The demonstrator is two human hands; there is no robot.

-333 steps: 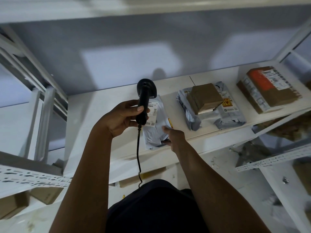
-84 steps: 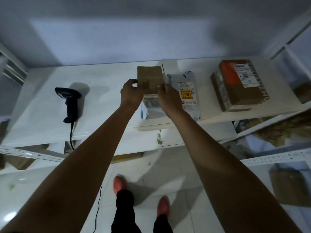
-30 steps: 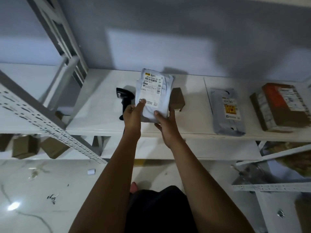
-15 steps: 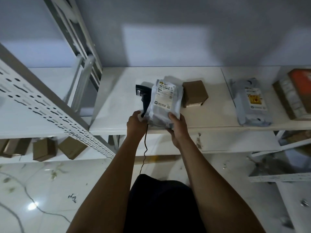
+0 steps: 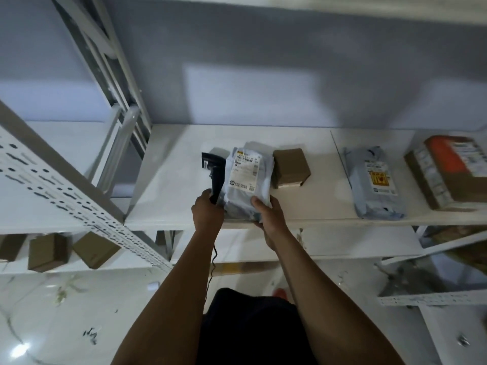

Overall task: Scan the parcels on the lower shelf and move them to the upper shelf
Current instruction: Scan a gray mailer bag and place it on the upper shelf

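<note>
A grey poly-bag parcel (image 5: 246,177) with a white label lies tilted at the front of the white shelf (image 5: 171,185). My right hand (image 5: 266,212) grips its near edge, thumb on top. My left hand (image 5: 207,209) is curled round the handle of the black barcode scanner (image 5: 213,169), which sits just left of the parcel. A small brown box (image 5: 290,167) stands right of the parcel. Further right lie a second grey bag (image 5: 374,180) with a yellow sticker and a brown parcel (image 5: 448,169) with an orange patch.
A perforated white upright (image 5: 66,191) crosses the left foreground. Several small brown boxes (image 5: 47,251) sit on a lower shelf at left. Another shelf board (image 5: 342,243) lies below the front edge. The scanner's cable (image 5: 212,262) hangs down toward the floor.
The grey parcel came down from in front of me onto the shelf front. My left hand let go of it and took hold of the scanner handle.
</note>
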